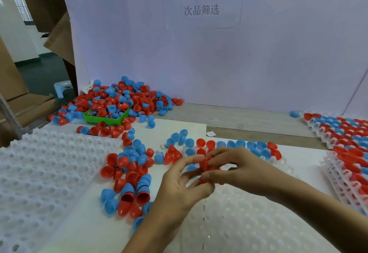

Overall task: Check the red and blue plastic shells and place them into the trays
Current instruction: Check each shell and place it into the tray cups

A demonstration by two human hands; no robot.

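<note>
Work was barely begun: your left hand [180, 189] and right hand [237, 170] both pinched a red shell [206, 164] above the front tray [249, 222], two rows filled, heaps of shells [119, 101] remaining.

Both forearms reach in from below and meet in the middle. The left hand [185, 181] has its fingers curled upward, their tips against the right hand [233, 165], whose curled fingers and thumb pinch something small and red between the two hands.
</note>
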